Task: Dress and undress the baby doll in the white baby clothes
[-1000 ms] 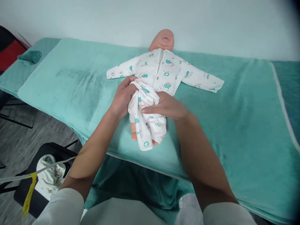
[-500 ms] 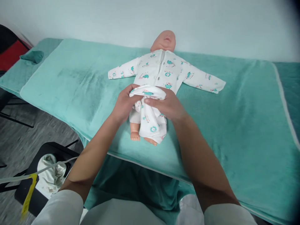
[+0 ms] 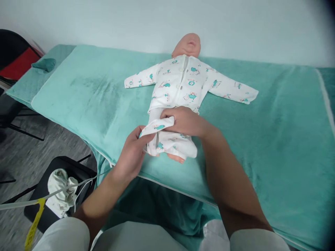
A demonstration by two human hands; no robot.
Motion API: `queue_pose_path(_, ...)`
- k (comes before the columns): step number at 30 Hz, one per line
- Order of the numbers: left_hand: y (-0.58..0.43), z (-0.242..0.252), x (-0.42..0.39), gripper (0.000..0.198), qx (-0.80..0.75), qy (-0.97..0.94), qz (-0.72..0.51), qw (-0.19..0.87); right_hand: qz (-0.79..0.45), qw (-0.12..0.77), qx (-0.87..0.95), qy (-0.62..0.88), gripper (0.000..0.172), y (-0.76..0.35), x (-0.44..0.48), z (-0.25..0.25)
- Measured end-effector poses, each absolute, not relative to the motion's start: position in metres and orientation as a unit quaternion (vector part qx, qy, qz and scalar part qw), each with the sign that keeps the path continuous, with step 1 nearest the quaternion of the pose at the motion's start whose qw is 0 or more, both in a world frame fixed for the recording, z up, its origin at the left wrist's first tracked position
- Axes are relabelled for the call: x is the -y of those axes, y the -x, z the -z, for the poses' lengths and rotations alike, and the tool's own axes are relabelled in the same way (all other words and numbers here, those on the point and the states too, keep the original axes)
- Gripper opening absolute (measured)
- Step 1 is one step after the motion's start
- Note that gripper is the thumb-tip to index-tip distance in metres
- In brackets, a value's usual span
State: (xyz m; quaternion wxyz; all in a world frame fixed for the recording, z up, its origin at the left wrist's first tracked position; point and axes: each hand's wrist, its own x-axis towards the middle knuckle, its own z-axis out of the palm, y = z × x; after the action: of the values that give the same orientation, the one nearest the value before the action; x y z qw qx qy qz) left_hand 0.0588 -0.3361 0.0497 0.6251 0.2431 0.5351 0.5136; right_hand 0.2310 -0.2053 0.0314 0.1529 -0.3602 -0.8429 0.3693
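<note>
A baby doll [image 3: 188,43] lies on its back on a teal towel [image 3: 91,94], dressed in a white printed top [image 3: 183,82] with both sleeves spread out. Matching printed trousers [image 3: 170,141] are bunched over its legs, and one foot [image 3: 176,158] shows below them. My left hand [image 3: 133,151] pinches the trousers' left edge near the waistband. My right hand [image 3: 184,122] is closed on the waistband over the doll's hips.
The towel covers a padded table whose front edge runs just before my hands. A black stool [image 3: 60,188] with a crumpled white cloth [image 3: 61,191] stands low left. A small folded teal cloth [image 3: 44,64] lies at the far left. A wall stands behind the doll.
The trousers were gathered high at the doll's waist; now both hands have pulled them lower over the legs. My left hand has dropped toward the table's front edge.
</note>
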Motion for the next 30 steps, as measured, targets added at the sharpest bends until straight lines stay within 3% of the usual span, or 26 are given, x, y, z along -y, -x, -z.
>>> queue_pose_path(5,-0.08,-0.039,0.381,0.021,-0.514,-0.075,-0.568,0.638,-0.325,0.074,0.872,0.359,0.007,-0.229,0.207,-0.03)
queue_pose_path(10,-0.092,-0.014,0.401,0.02,-0.514,-0.037,-0.592,0.619,-0.309,0.045,0.887,0.341,0.006,-0.227,0.205,-0.027)
queue_pose_path(16,-0.075,0.017,0.398,0.022,-0.578,-0.115,-0.589,0.553,-0.296,0.026,0.891,0.343,0.011,-0.227,0.207,-0.031)
queue_pose_path(19,-0.067,0.014,0.393,0.021,-0.626,-0.202,-0.551,0.513,-0.281,0.027,0.902,0.328,0.018,-0.227,0.208,-0.033)
queue_pose_path(23,-0.058,0.006,0.389,0.025,-0.655,-0.263,-0.493,0.509,-0.287,0.017,0.896,0.338,0.016,-0.227,0.206,-0.033)
queue_pose_path(30,-0.052,0.026,0.375,0.024,-0.624,-0.295,-0.521,0.502,-0.399,0.065,0.853,0.331,0.009,-0.233,0.204,-0.032)
